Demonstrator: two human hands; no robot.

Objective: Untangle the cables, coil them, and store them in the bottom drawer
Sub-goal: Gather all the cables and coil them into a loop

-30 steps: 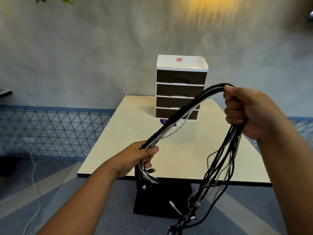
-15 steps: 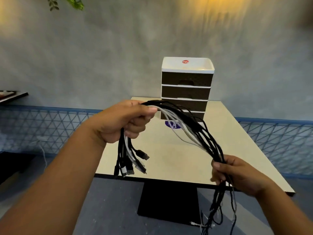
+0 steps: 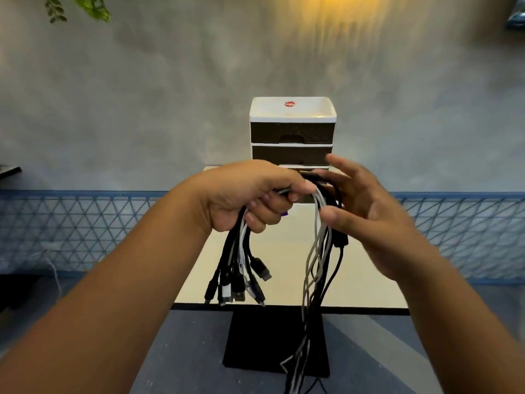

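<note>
Our left hand has its fingers curled tight round the cables, plugs dangling just below. Right hand is spread open beside the loop. Looks like we're mid-coiling; next wrap needs the right regripping the hanging length.

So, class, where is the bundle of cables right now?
In the head view the cables hang mid-frame, gripped by the left hand, in front of the drawer unit.
</note>
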